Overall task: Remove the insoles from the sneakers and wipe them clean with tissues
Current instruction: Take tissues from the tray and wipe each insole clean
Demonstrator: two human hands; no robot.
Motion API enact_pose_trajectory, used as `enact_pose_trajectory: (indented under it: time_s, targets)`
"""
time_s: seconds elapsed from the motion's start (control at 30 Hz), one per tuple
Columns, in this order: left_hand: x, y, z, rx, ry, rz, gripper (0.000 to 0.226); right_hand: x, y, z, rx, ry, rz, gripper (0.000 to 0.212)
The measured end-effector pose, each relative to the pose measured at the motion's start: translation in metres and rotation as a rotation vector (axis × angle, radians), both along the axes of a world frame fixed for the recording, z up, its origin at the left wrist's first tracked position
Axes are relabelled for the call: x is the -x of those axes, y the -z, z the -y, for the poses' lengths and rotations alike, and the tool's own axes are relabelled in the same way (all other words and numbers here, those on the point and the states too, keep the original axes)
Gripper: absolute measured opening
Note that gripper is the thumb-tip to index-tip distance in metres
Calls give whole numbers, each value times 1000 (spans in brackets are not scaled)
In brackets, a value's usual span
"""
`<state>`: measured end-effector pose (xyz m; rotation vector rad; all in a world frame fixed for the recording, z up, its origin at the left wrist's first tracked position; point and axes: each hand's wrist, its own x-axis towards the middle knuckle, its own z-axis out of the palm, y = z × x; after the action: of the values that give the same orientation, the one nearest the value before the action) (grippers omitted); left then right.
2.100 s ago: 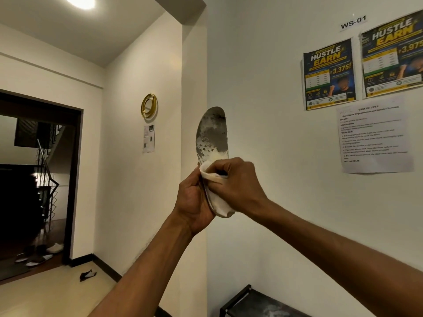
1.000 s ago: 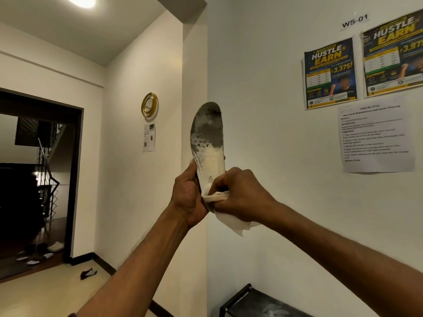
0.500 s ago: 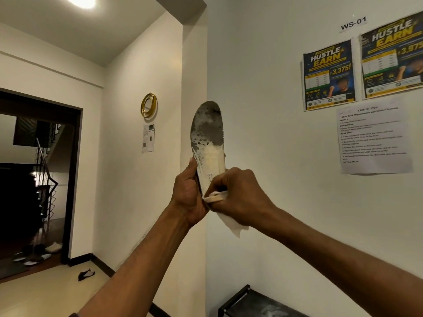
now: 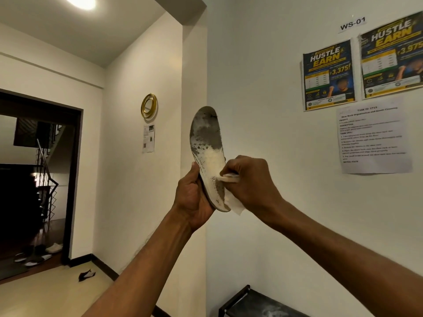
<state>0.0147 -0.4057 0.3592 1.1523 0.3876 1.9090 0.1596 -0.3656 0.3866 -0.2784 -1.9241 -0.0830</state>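
Note:
A dirty white insole (image 4: 207,147) stands upright at chest height, toe end up, with grey grime over its upper half and a cleaner pale patch in the middle. My left hand (image 4: 193,200) grips its heel end from the left. My right hand (image 4: 249,181) pinches a white tissue (image 4: 231,197) and presses it against the insole's lower right edge; the tissue's loose end hangs below my fingers. No sneakers are in sight.
A white wall with posters (image 4: 329,75) and a printed sheet (image 4: 373,138) is right behind my hands. A dark shoe rack (image 4: 242,304) sits at the bottom. A dark doorway (image 4: 39,179) with shoes on the floor opens at left.
The tissue in my right hand has slid from the insole's middle down toward the heel, uncovering more of the insole. My left hand has kept its grip.

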Motion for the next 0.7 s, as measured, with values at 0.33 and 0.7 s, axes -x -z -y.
enact_pose_trajectory:
  time_s: [0.33,0.7]
  targets:
    - [-8,0,4,0,50,-3,55,6,-5,-3,-87,-48,30,10]
    - [-11,4,4,23,91,-16,53,11,-18,-1,-79,-85,55,13]
